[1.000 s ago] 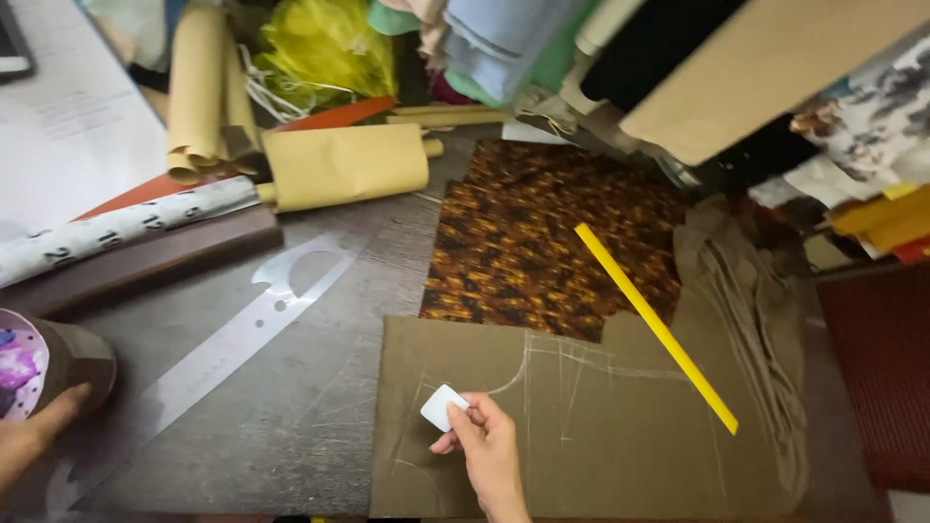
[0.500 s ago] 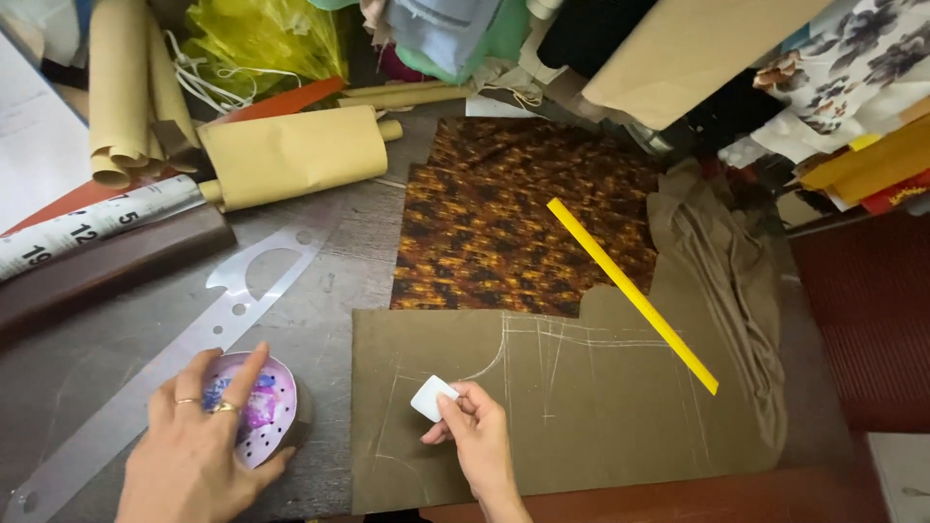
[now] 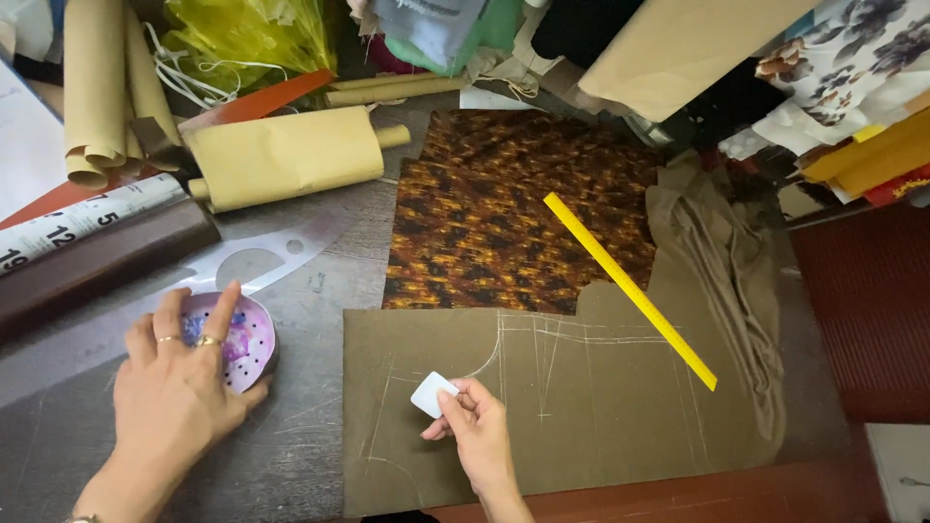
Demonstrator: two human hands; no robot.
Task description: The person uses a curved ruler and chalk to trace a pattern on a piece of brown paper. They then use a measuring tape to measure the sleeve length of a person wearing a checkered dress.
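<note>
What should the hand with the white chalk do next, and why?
Probably lower the chalk onto the olive cloth and go on drawing. The right hand pinches it just over the cloth, beside the curved chalk line, and lines already cross the cloth. The left hand rests on the round pink dish, away from the cloth.

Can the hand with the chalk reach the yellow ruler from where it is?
Probably yes. The right hand holds white chalk over the olive cloth, and the yellow ruler lies on that same cloth to its right with only flat fabric between them.
</note>
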